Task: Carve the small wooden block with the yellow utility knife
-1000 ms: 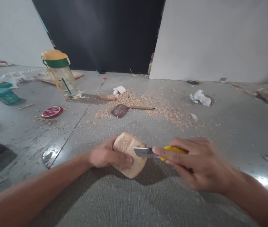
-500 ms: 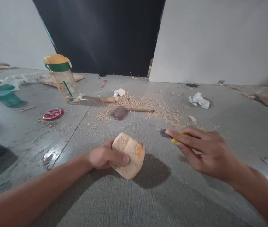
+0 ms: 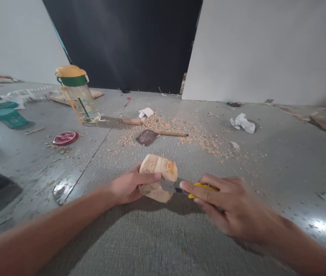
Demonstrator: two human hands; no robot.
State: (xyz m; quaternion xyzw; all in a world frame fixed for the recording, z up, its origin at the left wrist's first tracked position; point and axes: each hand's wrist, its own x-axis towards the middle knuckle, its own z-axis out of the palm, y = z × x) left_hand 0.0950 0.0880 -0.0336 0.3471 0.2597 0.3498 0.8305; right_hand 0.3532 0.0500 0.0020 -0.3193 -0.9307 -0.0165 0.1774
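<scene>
My left hand (image 3: 128, 186) grips a pale rounded block of wood (image 3: 158, 172) just above the grey floor, thumb across its front. My right hand (image 3: 229, 205) is closed on a yellow-handled utility knife (image 3: 190, 188), index finger stretched along its top. The steel blade touches the lower right side of the wood block. An orange patch shows on the block's upper right corner.
Wood shavings (image 3: 191, 134) lie scattered ahead, with a carving tool (image 3: 158, 135) among them. A clear bottle with yellow-green lid (image 3: 78, 94) stands at the left, near a red round lid (image 3: 65, 138) and a teal container (image 3: 7, 115). Crumpled paper (image 3: 242, 122) lies to the right.
My right hand swung the knife away to the upper right, then brought it back so the blade is against the block. My left hand turned the block slightly.
</scene>
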